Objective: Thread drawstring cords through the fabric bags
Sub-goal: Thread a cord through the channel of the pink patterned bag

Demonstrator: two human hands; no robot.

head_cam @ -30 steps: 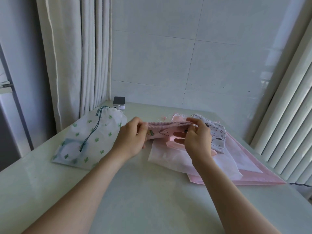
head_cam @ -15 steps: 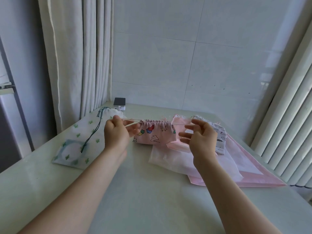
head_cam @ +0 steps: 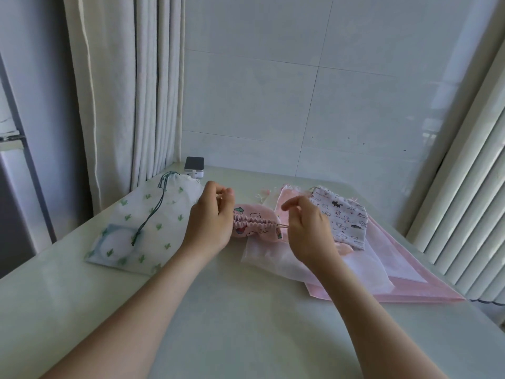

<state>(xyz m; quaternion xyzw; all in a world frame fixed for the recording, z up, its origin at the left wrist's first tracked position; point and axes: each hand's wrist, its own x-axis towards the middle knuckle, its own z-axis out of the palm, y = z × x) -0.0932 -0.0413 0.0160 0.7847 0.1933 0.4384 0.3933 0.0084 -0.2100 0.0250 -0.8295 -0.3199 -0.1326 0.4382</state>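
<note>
The big pale table [head_cam: 246, 318] holds everything. The little pink bag [head_cam: 257, 224] with tiny pictures on it is in the middle of the table, held between the two hands, and its top is all bunched up in small folds.

A long white curtain [head_cam: 123, 91] hangs far behind the pink bag, on the left. A flat pile of pink and white sheets [head_cam: 410, 285] lies under and to the right of the pink bag. A white bag with green cactus prints [head_cam: 169, 231] lies left of it, with a dark green string [head_cam: 153, 212] across the top. A white bag with cats [head_cam: 344, 217] lies just right of it, on the pile.

The left hand [head_cam: 210, 222] is at the pink bag's left end. Its fingers are curled in tight and seem to pinch something thin, likely the cord. The right hand [head_cam: 308, 231] is at the right end. Its thumb and a finger pinch the thin pale cord [head_cam: 284, 226] where it comes out of the bag, and one finger sticks out.

A small box [head_cam: 194, 167] sits behind the pink bag, near the curtain.
</note>
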